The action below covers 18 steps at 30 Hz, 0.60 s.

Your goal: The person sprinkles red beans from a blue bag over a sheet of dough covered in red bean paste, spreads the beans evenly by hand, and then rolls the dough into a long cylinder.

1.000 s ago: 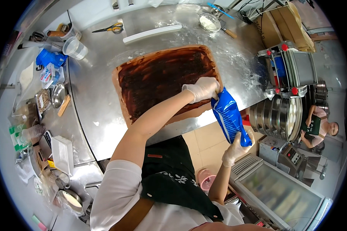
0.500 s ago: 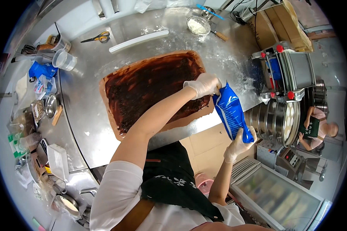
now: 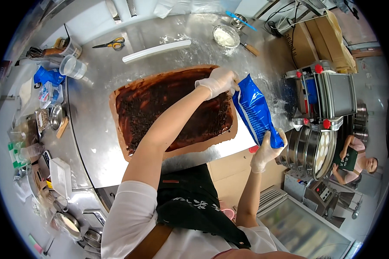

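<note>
A large brown dough sheet [image 3: 189, 151] lies on the steel table. It is coated with glossy dark brown spread [image 3: 177, 88], and dark crumbs are scattered on it, mostly toward the left and right sides. Over its right end is my left hand [image 3: 218, 83] in a clear glove, fingers closed at the upper edge of a blue bag [image 3: 254, 110]. The bag slants down beyond the sheet's right edge. My right hand [image 3: 267, 153], also gloved, is wrapped round the bag's lower end. My left forearm crosses above the sheet and hides part of it.
Behind the sheet lie a white rod [image 3: 157, 51], scissors [image 3: 112, 43] and a sieve of white powder [image 3: 226, 36]. A metal rolling machine [image 3: 336, 95] and stacked round steamers [image 3: 307, 149] stand right. Left are plastic tubs [image 3: 72, 67] and a metal bowl [image 3: 57, 116]. Another person [image 3: 354, 157] is far right.
Both hands and the blue bag have shifted slightly up and to the left in the picture. The whole view has also moved a little. Both hands stay at the bag.
</note>
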{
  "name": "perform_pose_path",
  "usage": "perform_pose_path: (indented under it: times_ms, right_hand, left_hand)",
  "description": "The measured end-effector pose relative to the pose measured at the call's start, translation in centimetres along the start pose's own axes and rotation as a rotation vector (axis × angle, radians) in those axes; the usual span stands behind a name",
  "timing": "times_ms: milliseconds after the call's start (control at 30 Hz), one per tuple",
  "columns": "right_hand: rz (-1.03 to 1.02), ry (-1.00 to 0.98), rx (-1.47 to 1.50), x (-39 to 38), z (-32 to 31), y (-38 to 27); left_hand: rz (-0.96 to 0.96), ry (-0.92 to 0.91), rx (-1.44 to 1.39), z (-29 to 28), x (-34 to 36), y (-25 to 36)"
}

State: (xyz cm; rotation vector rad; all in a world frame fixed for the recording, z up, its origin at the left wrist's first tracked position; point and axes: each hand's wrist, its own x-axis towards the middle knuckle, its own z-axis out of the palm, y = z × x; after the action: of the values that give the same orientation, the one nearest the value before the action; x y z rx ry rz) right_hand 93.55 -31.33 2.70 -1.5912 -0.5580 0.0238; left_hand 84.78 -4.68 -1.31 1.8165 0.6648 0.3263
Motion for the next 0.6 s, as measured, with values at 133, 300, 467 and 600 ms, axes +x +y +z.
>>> perform_pose_path:
  times_ms: [133, 300, 467, 600]
  right_hand:
    - [-0.036, 0.01, -0.033, 1.3, 2.0, -0.2]
    - [-0.052, -0.031, -0.012, 1.9, 2.7, 0.4]
    - [0.046, -0.119, 0.031, 0.2, 0.7, 0.8]
    - [0.06, -0.168, 0.038, -1.4, 2.1, 0.5]
  left_hand:
    - [0.051, 0.162, 0.061, -0.1, 1.2, 0.3]
    - [0.064, 0.083, 0.145, -1.4, 1.3, -0.1]
    - [0.152, -0.079, 0.228, -1.4, -1.7, -2.8]
    - [0.116, 0.0, 0.229, -3.4, -4.4, -3.7]
